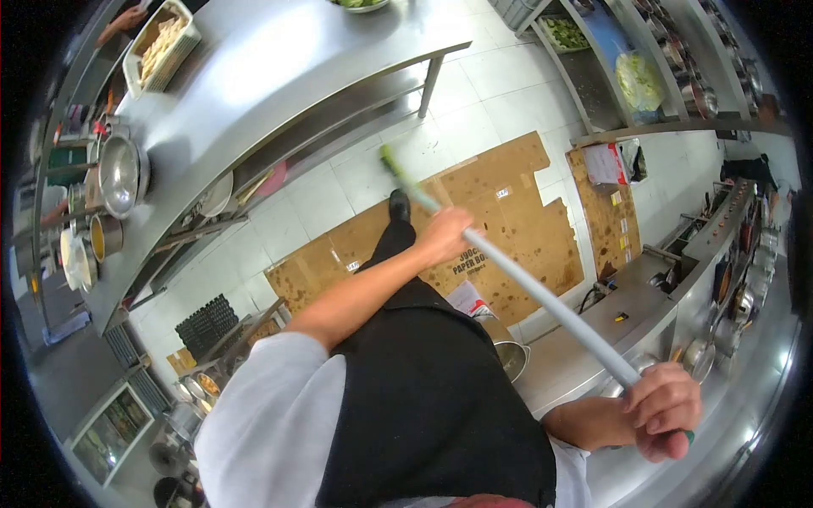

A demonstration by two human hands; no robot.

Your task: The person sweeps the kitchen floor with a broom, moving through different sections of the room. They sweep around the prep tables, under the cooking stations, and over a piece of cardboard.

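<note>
A broom [550,300] with a long grey handle slants across the view in front of my black apron [415,406]. My left hand [449,234] is closed around the lower part of the handle, with that arm stretched forward. Near the top end of the handle, my right hand [665,411] is wrapped around it. The green broom head [394,165] is at the white tiled floor, by the edge of a flattened cardboard sheet [533,241] and close to my black shoe [399,206].
A steel table [279,59] on the left bears a basket of food [140,72] and metal bowls [123,173]. Shelves with greens [563,34] stand at the upper right. A steel cooking counter [631,313] with pans runs along the right. At the upper left is another person's hand [127,19].
</note>
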